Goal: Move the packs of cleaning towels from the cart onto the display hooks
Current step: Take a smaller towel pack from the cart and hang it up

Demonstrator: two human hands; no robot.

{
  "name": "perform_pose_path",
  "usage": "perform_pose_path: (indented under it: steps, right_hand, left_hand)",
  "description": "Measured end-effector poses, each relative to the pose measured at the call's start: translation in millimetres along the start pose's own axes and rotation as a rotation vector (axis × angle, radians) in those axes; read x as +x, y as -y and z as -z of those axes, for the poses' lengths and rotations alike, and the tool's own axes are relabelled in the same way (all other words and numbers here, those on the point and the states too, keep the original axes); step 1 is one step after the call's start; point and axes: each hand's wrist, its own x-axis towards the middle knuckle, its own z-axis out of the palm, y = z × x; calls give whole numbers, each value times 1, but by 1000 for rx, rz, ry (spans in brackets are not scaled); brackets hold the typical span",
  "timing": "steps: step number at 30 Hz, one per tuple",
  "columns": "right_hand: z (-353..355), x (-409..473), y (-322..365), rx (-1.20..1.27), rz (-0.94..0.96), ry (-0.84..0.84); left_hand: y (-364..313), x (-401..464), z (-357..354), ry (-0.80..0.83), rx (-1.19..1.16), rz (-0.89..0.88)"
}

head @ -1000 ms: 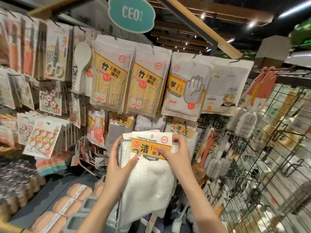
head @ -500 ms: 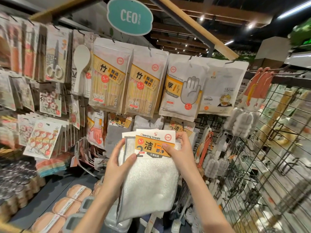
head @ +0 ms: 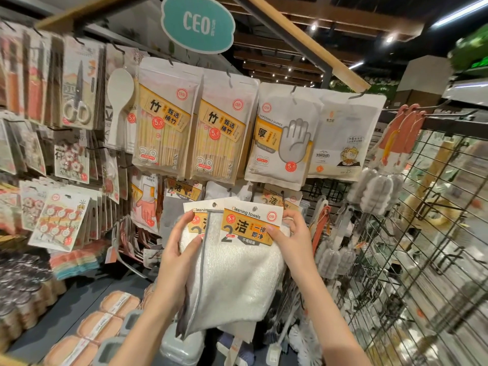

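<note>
Cleaning towel packs [head: 237, 249] hang upright between both hands, left hand [head: 179, 249] gripping one edge, right hand [head: 293, 241] pinching the header card; the hook [head: 283, 199] waits just beyond, up-right.

Both hands [head: 179, 249] [head: 293, 241] raised, fingers curled

Left hand [head: 176, 256] and right hand [head: 291, 240] gripping two towel packs [head: 237, 262], below hanging glove bag [head: 282, 138]
</note>
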Motion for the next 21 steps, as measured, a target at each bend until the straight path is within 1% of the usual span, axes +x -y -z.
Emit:
perform_pose_path:
  steps: [7, 14, 19, 21]
  right_hand:
    - [16, 12, -17, 35, -100, -15]
    - [37, 32, -39, 68, -129, -139]
    - [43, 60, -53, 100, -210, -211]
    - [43, 70, -57, 79, -195, -233]
  left_hand:
    - [4, 6, -1, -4, 153, -70]
    - [7, 12, -2, -24, 189, -77]
    - [9, 19, 1, -35, 190, -71]
    - [10, 22, 3, -46, 188, -78]
